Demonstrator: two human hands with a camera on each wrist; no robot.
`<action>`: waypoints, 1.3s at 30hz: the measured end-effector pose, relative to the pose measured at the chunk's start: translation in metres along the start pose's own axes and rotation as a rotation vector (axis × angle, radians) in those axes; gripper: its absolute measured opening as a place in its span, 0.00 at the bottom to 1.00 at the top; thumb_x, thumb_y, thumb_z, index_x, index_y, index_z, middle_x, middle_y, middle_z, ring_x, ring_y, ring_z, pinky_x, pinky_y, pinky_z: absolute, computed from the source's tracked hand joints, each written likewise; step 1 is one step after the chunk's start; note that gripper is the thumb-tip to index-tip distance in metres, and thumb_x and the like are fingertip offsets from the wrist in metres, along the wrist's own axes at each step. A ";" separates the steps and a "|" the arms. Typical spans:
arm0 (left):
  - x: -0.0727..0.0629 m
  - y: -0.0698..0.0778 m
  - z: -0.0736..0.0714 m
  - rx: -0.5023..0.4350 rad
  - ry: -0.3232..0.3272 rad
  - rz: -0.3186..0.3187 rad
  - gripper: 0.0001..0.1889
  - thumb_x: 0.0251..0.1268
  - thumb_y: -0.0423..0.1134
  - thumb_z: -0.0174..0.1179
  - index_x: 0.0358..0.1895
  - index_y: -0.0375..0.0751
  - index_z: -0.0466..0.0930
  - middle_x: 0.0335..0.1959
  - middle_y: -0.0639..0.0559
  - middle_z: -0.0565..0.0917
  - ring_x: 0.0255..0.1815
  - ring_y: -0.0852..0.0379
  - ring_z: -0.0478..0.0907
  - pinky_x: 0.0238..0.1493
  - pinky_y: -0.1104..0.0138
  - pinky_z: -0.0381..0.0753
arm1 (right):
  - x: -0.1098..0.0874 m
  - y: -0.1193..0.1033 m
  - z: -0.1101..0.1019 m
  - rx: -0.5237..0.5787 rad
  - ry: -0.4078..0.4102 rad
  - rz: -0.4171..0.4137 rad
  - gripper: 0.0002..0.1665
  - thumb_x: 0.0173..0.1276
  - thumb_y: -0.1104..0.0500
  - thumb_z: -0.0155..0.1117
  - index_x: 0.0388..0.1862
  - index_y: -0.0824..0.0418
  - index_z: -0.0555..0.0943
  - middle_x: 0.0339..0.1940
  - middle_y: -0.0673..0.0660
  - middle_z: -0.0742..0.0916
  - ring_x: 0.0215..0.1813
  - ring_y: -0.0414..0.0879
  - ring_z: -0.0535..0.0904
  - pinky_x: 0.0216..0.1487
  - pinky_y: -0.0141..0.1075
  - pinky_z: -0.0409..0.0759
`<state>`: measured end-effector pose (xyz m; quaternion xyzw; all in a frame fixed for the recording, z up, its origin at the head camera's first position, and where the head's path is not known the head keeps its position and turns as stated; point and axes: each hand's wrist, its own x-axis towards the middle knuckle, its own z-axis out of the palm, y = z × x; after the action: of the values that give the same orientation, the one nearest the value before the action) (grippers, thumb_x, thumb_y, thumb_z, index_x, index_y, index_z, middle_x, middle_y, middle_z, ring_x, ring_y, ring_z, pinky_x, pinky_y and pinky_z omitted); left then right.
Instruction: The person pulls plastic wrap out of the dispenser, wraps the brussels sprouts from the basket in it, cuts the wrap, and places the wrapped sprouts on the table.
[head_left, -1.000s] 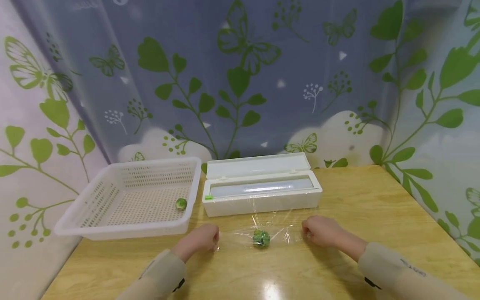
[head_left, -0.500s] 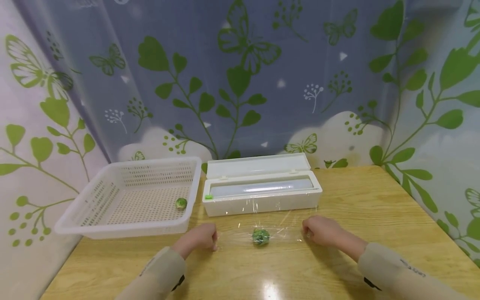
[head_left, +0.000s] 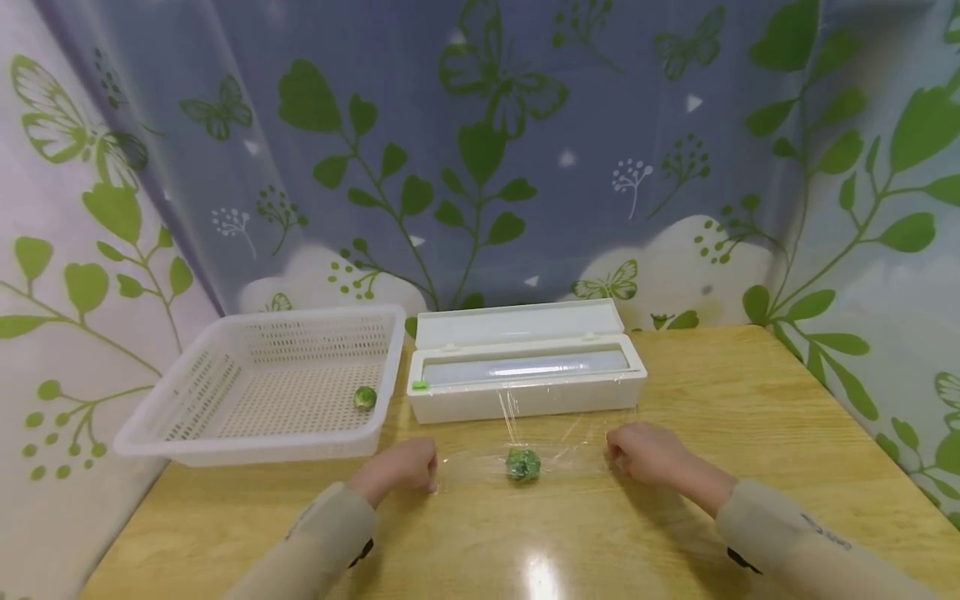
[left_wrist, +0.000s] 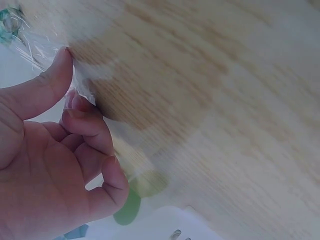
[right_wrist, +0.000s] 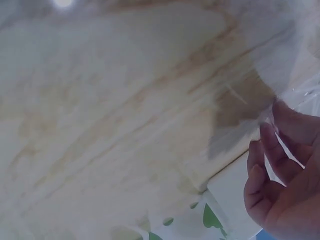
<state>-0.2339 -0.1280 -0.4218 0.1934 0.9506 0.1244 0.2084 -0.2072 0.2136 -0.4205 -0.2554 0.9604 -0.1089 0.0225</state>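
A green Brussels sprout (head_left: 522,464) sits on the table between my hands, with clear cling film (head_left: 566,457) over and around it. The film stretches back in creases to a white dispenser box (head_left: 525,406) whose lid stands up, showing the roll (head_left: 525,367) inside. On the sprout's left, my left hand (head_left: 405,464) pinches the film's edge; the left wrist view shows thumb and index finger meeting on the film (left_wrist: 82,82). To the right, my right hand (head_left: 645,452) pinches the opposite edge; in the right wrist view its fingertips (right_wrist: 267,127) hold the film.
A white perforated basket (head_left: 247,454) stands at the left, holding another Brussels sprout (head_left: 365,397). A green tab (head_left: 420,385) marks the box's left front corner. Behind the wooden table (head_left: 600,542) hangs a patterned curtain (head_left: 525,167).
The film loosened around the sprout half a second ago and now shows taut creases toward the box again. Both hands keep nearly the same places; the head view has tilted down slightly.
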 end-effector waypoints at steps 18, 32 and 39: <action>-0.012 -0.007 0.002 -0.087 0.094 0.030 0.25 0.36 0.31 0.69 0.38 0.34 0.64 0.26 0.45 0.74 0.28 0.48 0.73 0.34 0.56 0.75 | -0.007 0.014 0.000 0.040 0.067 -0.153 0.06 0.48 0.65 0.65 0.26 0.58 0.78 0.24 0.47 0.75 0.25 0.40 0.71 0.24 0.34 0.71; -0.019 0.050 -0.005 0.103 0.259 0.404 0.12 0.52 0.41 0.61 0.38 0.38 0.76 0.34 0.52 0.76 0.35 0.59 0.74 0.38 0.70 0.74 | -0.004 -0.014 -0.013 -0.058 0.236 -0.291 0.08 0.49 0.63 0.68 0.29 0.59 0.78 0.28 0.48 0.78 0.26 0.40 0.74 0.25 0.33 0.73; -0.008 0.068 0.004 0.310 0.214 0.554 0.16 0.55 0.45 0.60 0.45 0.41 0.75 0.43 0.54 0.74 0.41 0.62 0.73 0.42 0.74 0.72 | 0.011 -0.051 -0.011 -0.006 0.152 -0.348 0.08 0.51 0.63 0.67 0.32 0.60 0.80 0.30 0.49 0.80 0.30 0.41 0.76 0.29 0.32 0.74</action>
<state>-0.2042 -0.0700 -0.4013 0.4597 0.8860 0.0498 0.0339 -0.1933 0.1675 -0.3982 -0.4086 0.9010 -0.1275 -0.0701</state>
